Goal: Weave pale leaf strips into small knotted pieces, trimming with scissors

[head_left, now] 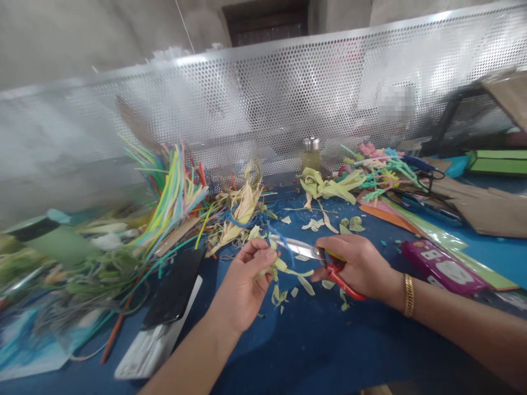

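Note:
Between the thumb and fingers of my left hand [251, 280] is a small pale green corn husk piece [284, 267], its loose end pointing right. Red-handled scissors [340, 277] are gripped in my right hand [360, 263]. Their metal blades [298, 247] point left and reach the top of the piece by my left fingertips. Whether the blades are cutting into it, I cannot tell. Small husk scraps [307, 285] lie on the blue table [304, 340] beneath both hands. Behind them are a dried husk bundle [242, 211] near blue string and a greener husk bundle [329, 185].
To the left, a black phone [173, 288] lies beside colourful strips [173, 192] and tangled cords [107, 274]. A purple case [442, 267] sits right of my right wrist, near cardboard [494, 211]. A glass jar [312, 153] stands before the perforated metal panel [280, 99].

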{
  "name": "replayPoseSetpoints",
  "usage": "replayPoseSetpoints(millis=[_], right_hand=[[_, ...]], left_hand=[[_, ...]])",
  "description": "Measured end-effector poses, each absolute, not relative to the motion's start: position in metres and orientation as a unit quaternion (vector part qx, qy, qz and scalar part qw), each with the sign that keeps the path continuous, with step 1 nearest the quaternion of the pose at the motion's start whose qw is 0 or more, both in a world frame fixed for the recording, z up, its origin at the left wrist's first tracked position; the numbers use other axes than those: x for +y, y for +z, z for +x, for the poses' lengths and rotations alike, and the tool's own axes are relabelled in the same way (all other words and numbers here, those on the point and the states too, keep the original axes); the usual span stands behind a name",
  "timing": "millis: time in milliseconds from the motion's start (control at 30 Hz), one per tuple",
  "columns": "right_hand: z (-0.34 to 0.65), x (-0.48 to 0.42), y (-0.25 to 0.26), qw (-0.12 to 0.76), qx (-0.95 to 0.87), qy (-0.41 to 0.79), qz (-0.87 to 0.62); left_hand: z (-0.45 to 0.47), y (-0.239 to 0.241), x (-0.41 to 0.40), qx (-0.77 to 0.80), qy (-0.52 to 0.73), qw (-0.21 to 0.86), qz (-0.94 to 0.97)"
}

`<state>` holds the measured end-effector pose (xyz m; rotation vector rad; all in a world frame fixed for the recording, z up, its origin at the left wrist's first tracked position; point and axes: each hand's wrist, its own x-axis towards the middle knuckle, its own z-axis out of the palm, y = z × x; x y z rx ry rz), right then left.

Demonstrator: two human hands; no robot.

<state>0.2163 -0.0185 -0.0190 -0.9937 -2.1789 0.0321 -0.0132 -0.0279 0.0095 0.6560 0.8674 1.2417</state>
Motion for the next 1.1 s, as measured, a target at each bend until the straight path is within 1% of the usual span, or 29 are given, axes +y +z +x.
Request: replayPoseSetpoints(millis=[133, 233, 533, 933, 1100], right_hand=[[0.216, -0.021, -0.019, 0.405, -0.816, 0.066, -0.408], [0.215, -0.024, -0.019, 0.393, -0.821, 0.063, -0.410], [0.209, -0.026, -0.020, 0.363, -0.847, -0.033, -0.386], [0.206, -0.023, -0.018, 0.350, -0.841, -0.131, -0.392], [0.207, -0.025, -0.016, 0.328, -0.843, -0.156, -0.396]], left_hand=[[-0.015, 0.009, -0.026, 0.367, 0.557, 0.690, 0.280], [-0.016, 0.007, -0.025, 0.357, 0.556, 0.693, 0.288], [-0.014, 0.010, -0.027, 0.316, 0.569, 0.704, 0.283], [-0.010, 0.009, -0.029, 0.351, 0.547, 0.703, 0.289], [-0.008, 0.009, -0.030, 0.351, 0.552, 0.705, 0.275]])
